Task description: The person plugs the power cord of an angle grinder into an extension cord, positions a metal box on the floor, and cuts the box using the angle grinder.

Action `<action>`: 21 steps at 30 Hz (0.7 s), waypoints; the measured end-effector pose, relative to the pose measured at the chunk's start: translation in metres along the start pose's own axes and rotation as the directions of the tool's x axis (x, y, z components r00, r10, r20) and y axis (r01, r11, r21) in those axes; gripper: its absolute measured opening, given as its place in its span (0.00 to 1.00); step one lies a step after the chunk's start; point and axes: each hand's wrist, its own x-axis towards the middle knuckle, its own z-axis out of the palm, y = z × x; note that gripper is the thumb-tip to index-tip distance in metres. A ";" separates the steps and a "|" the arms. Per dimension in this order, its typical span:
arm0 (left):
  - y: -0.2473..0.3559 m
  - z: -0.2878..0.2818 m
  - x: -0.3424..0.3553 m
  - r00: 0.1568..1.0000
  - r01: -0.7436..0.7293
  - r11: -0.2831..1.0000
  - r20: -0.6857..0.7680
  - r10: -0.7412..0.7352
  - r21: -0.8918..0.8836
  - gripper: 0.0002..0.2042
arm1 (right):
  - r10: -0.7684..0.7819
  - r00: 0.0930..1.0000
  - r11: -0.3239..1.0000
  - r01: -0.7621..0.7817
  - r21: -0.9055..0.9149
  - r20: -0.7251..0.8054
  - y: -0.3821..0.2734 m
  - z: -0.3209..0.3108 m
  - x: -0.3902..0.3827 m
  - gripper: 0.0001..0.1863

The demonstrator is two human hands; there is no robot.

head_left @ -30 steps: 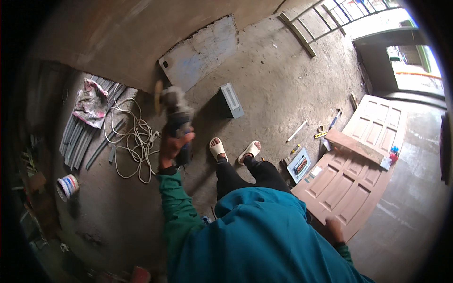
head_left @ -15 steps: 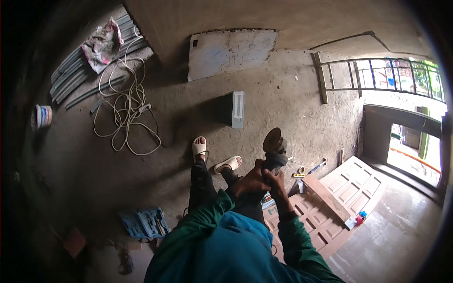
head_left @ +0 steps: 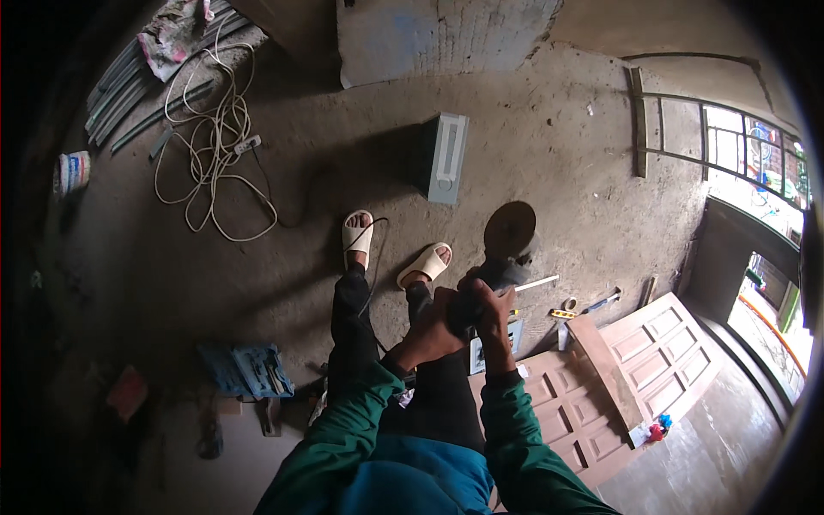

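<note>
An angle grinder is in both my hands, its round disc pointing forward and away from me. My left hand wraps round the tool's dark body. Against its right side my right hand is closed on the same body, thumb on top. The fingers on the far side are partly hidden. A dark power cord hangs beside my left leg. Just ahead of the disc, apart from it, a grey box-shaped metal case stands on the concrete floor.
Tangled white extension cable lies at the left, near metal profiles and a bucket. At right are wooden panelled doors, a hammer and tape roll. A blue tool case sits behind left; a worn board stands ahead.
The view has tilted down and shifted. The grinder has turned so that its disc shows more of its flat face. Both hands keep their hold.
</note>
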 end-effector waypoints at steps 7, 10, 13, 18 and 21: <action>-0.038 0.047 0.043 0.924 -0.069 0.960 0.345 0.164 -0.270 0.35 | 0.066 0.952 0.806 -0.228 -0.546 -0.300 0.041 -0.035 0.029 0.38; -0.027 -0.005 0.040 0.928 0.092 0.975 0.372 -0.012 -0.200 0.36 | 0.089 0.996 0.964 -0.092 -0.248 -0.024 0.043 -0.002 0.060 0.38; -0.029 -0.007 0.019 0.875 0.184 0.952 0.482 -0.045 -0.245 0.37 | 0.063 0.996 0.993 -0.057 -0.099 0.059 -0.014 -0.014 0.043 0.34; -0.087 -0.042 -0.045 0.800 0.352 0.935 0.532 -0.275 -0.046 0.37 | 0.046 0.999 0.969 -0.050 -0.243 -0.020 0.005 -0.014 0.072 0.31; -0.102 -0.046 -0.058 0.910 0.100 0.944 0.356 -0.214 0.314 0.18 | 0.002 0.994 0.996 -0.011 0.090 0.105 0.000 -0.013 0.086 0.26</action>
